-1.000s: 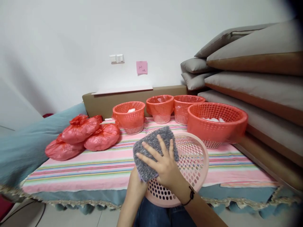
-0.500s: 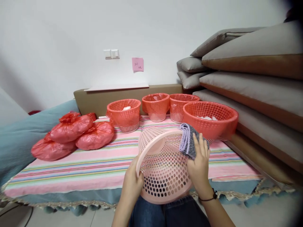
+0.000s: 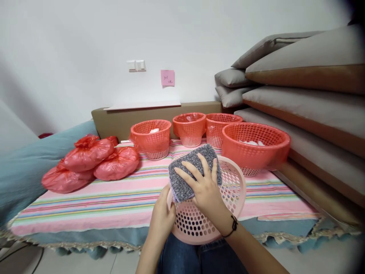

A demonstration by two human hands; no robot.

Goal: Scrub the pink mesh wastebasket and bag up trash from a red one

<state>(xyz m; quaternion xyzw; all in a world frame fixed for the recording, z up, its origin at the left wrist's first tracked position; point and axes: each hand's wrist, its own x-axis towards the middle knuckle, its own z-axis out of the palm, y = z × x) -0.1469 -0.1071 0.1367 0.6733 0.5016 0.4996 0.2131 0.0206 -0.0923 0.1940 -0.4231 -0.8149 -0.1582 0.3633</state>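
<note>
A pale pink plastic basket [image 3: 196,224] with a mesh of holes tilts toward me above my lap. My left hand [image 3: 162,215] is closed on the left side of its rim, thumb inward. Under my right hand [image 3: 202,182] is a folded dark grey cloth [image 3: 182,171] with purple edging, held against the upper left rim. The right fingers are spread over the cloth's outer face, and the thumb is mostly hidden. Cloth and hand cover much of the basket's upper rim.
Red baskets stand behind on the striped cloth [image 3: 114,201]: one at left [image 3: 151,139], two at centre and a larger one [image 3: 256,144] at right holding white items. Tied red plastic bags [image 3: 88,154] lie at left. Grey cushions [image 3: 308,76] are stacked at right.
My right hand has carried the cloth from the basket's right rim over to its upper left rim, and its fingers have spread. The basket has turned slightly; my left hand stays on the rim.
</note>
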